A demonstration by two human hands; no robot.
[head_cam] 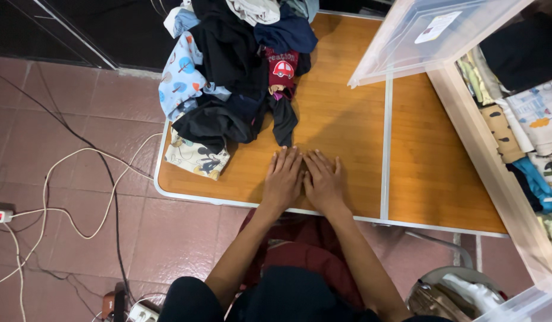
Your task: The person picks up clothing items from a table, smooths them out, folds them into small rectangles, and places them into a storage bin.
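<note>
My left hand [283,177] and my right hand [324,181] lie flat, palms down and side by side, on the wooden folding table [347,119] near its front edge. Neither hand holds anything, and the fingers are stretched out together. Just beyond my left hand sits a pile of clothes [234,77]: dark garments, a light blue printed piece, a red piece with a car picture, and a cartoon-print cloth at the pile's near left corner. A black sleeve from the pile ends a little above my left fingertips.
A clear plastic storage box [496,161] with folded clothes stands at the right, its lid [425,36] raised over the table. Cables and a power strip [0,214] lie on the tiled floor at left. A bag [455,295] sits at lower right.
</note>
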